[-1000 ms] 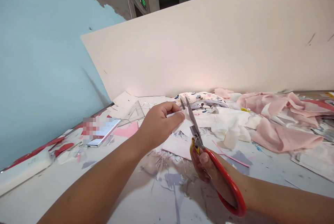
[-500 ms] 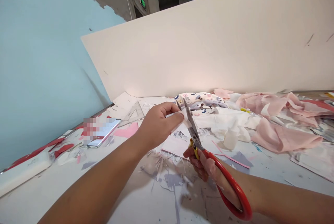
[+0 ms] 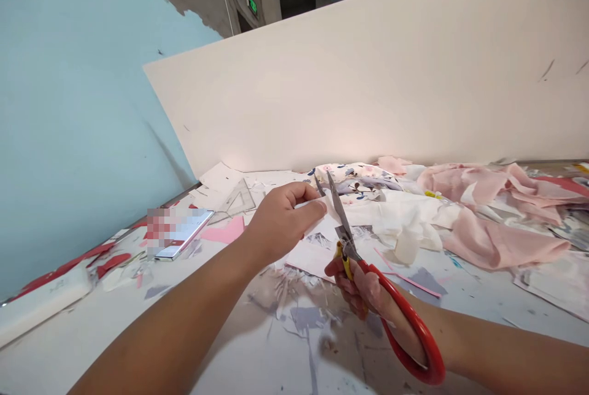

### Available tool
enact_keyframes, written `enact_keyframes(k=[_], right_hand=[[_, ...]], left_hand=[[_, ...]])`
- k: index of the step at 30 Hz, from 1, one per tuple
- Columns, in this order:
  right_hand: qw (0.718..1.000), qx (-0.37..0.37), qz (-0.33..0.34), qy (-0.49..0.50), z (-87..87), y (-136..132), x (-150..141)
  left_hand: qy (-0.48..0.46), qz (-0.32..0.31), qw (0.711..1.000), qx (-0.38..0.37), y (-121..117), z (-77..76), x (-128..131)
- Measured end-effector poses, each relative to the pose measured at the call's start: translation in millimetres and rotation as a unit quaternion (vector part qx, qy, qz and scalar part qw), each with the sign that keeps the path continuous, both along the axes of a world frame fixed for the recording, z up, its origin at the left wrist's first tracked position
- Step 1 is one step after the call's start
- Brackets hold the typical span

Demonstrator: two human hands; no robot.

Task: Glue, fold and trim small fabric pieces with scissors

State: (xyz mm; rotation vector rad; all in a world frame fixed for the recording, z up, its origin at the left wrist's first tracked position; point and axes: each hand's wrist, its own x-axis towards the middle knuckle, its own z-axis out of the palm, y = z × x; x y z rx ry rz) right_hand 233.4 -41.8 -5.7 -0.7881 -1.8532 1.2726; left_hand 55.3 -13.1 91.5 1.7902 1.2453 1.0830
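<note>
Between the thumb and fingers of my left hand (image 3: 285, 220) is a thin white piece (image 3: 328, 205); whether paper or cloth, I cannot tell. My right hand (image 3: 365, 291) is wrapped round the red handles of a pair of scissors (image 3: 352, 249), which have some yellow near the pivot. The blades point up and away, slightly apart, right beside the left fingertips and close to the white piece. Most of that piece is hidden behind the left fingers. Both hands are raised above the littered table (image 3: 248, 346).
A phone (image 3: 186, 235) lies at left near a clear set square (image 3: 239, 199) and a pink scrap (image 3: 225, 229). Floral fabric (image 3: 354, 174) and pink cloth (image 3: 501, 241) are heaped at the back and right. A pale board (image 3: 322, 88) stands behind the table.
The scissors tipped slightly left toward the white piece, then came back a little, with the blades parting slightly. My left hand has stayed almost still.
</note>
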Motion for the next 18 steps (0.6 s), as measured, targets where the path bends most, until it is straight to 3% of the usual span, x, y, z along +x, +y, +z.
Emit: enact_keyframes(k=[8, 18], right_hand=[[1.000, 0.015, 0.014, -0.018, 1.9, 1.0, -3.4], [0.999, -0.039, 0.009, -0.030, -3.7, 3.1, -5.0]], left_hand=[[0.018, 0.008, 1.000, -0.003, -0.7, 0.9, -0.4], [0.023, 0.004, 1.000, 0.004, -0.3, -0.5, 0.7]])
